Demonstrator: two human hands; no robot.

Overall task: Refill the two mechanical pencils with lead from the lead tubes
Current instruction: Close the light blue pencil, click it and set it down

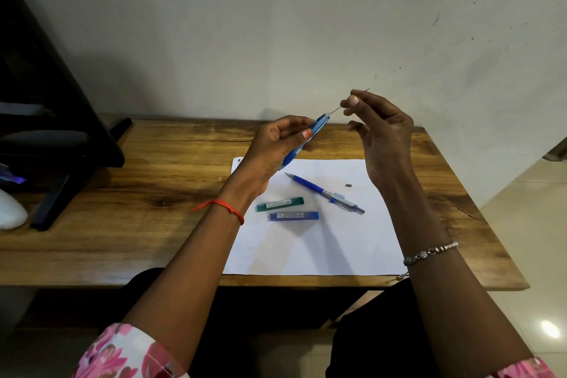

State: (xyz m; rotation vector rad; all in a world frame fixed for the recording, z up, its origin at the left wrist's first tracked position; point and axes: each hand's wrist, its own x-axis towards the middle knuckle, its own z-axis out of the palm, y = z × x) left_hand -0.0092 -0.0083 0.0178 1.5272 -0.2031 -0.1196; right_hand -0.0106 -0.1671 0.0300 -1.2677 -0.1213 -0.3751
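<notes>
My left hand [276,147] holds a light blue mechanical pencil [317,127] tilted up to the right, its open rear end uppermost. My right hand [380,132] pinches a thin lead [336,109] between thumb and forefinger, and the lead's lower end meets the pencil's open end. A second, dark blue mechanical pencil [322,191] lies on the white paper [322,242]. Nearer me on the paper lie a green lead tube [279,204] and a blue lead tube [294,216]. A small grey piece [348,185], maybe a cap or eraser, rests right of the dark blue pencil.
The paper lies on a wooden table [138,209] set against a pale wall. A black stand [61,132] occupies the table's left side, with a white object [10,212] at the far left edge. Tiled floor shows to the right.
</notes>
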